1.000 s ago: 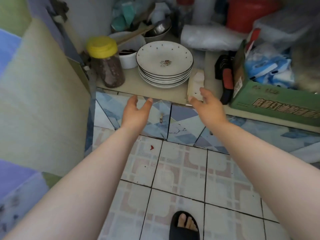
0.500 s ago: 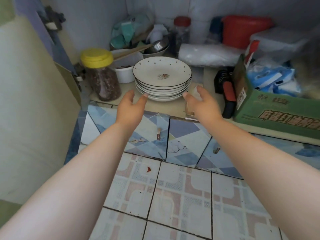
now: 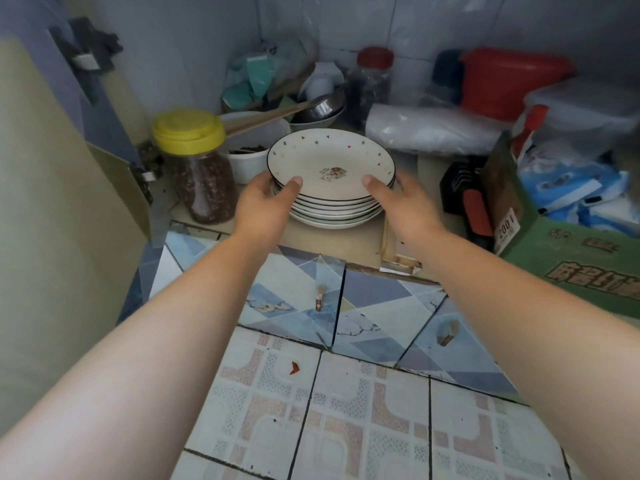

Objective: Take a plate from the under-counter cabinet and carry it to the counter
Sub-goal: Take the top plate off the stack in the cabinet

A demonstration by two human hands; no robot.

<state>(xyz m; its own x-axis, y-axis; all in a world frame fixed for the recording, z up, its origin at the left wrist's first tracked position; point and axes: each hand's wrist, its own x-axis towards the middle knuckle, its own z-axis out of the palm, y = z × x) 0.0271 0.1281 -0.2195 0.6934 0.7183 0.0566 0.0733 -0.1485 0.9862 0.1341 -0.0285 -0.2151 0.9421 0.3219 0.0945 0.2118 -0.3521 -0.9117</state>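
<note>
Two hands on one plate (image 3: 330,164), top of the stack (image 3: 332,211) on the cabinet shelf (image 3: 332,242). My left hand (image 3: 266,199) and right hand (image 3: 403,199) clamp its near rim, thumbs on top, fingers underneath. Left of my left fingers: jar (image 3: 199,168), yellow lid. Right of my right fingers: green box (image 3: 571,251).

Fingers of both hands hidden behind plate stack (image 3: 332,206). Green box (image 3: 568,251) cut off at right edge. Its print is unreadable.
</note>
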